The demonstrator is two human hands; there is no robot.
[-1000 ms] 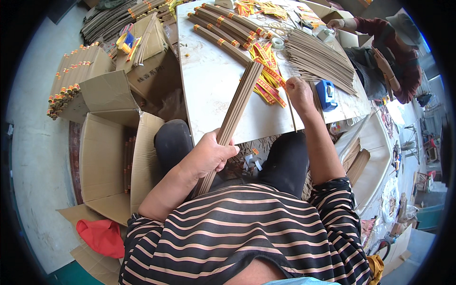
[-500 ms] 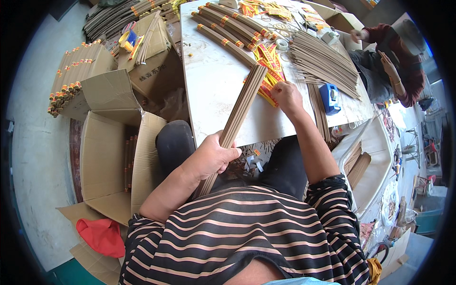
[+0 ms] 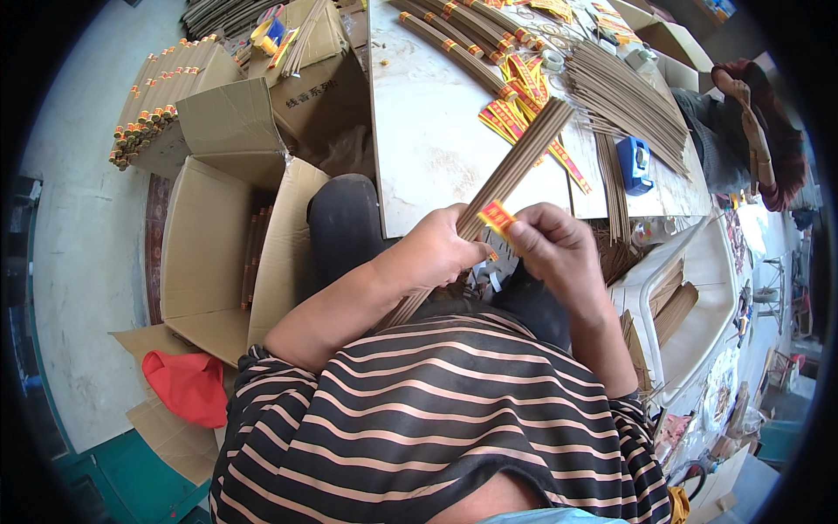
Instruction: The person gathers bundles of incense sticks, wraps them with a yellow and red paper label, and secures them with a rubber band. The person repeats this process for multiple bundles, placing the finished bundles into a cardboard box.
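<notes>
A thick bundle of brown incense sticks (image 3: 529, 147) slants up and away from my lap, its far end over the table's front edge. My left hand (image 3: 435, 249) is wrapped round its lower middle. In the fingers of my right hand (image 3: 563, 249) is a red and yellow paper label (image 3: 497, 217), lying across the bundle just above my left hand. A small piece of the same colours shows by my left thumb. Beyond the bundle, more label strips (image 3: 506, 118) lie fanned out on the white table (image 3: 423, 166).
Labelled incense bundles (image 3: 454, 48), loose sticks (image 3: 624, 100) and a blue tape dispenser (image 3: 635, 166) lie on the table. At my left stands an open carton (image 3: 205, 253) with bundles inside; a white tub (image 3: 698, 306) is at my right. Another person (image 3: 742, 131) sits at the far right.
My right hand has come back from the label pile to the bundle with a label in its fingers. The bundle has tilted further right, and the view has shifted.
</notes>
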